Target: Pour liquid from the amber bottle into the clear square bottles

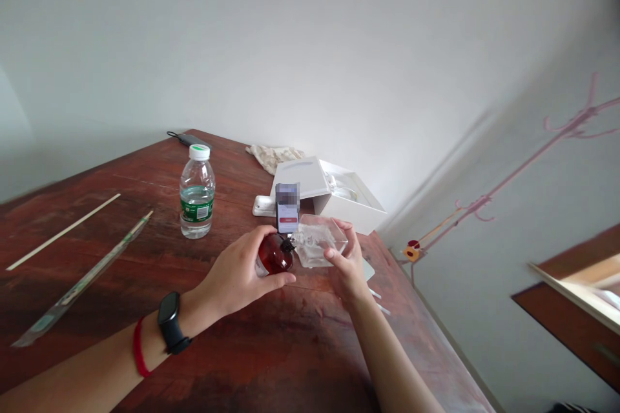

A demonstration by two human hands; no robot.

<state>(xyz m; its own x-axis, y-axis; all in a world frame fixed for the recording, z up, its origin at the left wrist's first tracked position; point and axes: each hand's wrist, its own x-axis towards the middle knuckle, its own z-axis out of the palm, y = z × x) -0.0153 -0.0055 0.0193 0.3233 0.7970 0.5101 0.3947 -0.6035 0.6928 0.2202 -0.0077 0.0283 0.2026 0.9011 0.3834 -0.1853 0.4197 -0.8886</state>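
My left hand (245, 259) is wrapped round a reddish-brown bottle (277, 257) with a pale label. The bottle is tilted so that its dark neck (288, 244) points right, at a clear square container (314, 245). My right hand (349, 264) grips that container by its right side, thumb on the near wall and fingers behind. The container is tipped toward the bottle, and its inside looks whitish or frosted. Whether the neck touches the container, or anything flows between them, I cannot tell. Just behind the bottle a phone (288, 210) stands upright with its screen lit.
A water bottle (197, 197) with a green label stands left on the red-brown table (217, 361). A bare stick (62, 232) and a wrapped one (87, 281) lie farther left. Behind my hands are a white box (353, 200) and crumpled cloth (276, 156). A pink coat rack (523, 164) stands right.
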